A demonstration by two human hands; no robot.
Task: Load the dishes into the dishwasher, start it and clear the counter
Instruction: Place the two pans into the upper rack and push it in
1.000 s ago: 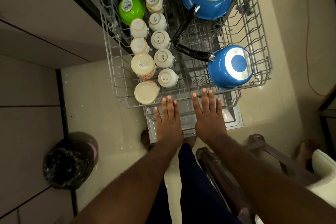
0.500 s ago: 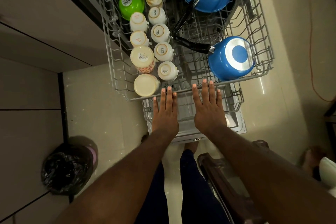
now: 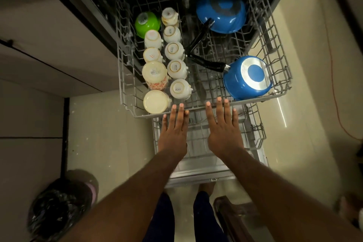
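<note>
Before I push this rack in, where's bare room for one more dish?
Bare wire shows between the far blue saucepan and the near blue saucepan, right of their black handles, and in a narrower strip between the near one and the white upturned cups. The grey wire rack's left side is crowded: two cup columns and a green bowl.

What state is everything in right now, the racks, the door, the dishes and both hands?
Upper rack, partway out, loaded.
Lower rack, out over the door.
Dishwasher door, open, lying flat.
Cups, upside down in two rows.
Green bowl, upside down.
Near blue saucepan, upside down.
Far blue saucepan, upside down.
Left hand, open, fingers straight, fingertips at the upper rack's front rim.
Right hand, open, the same.
</note>
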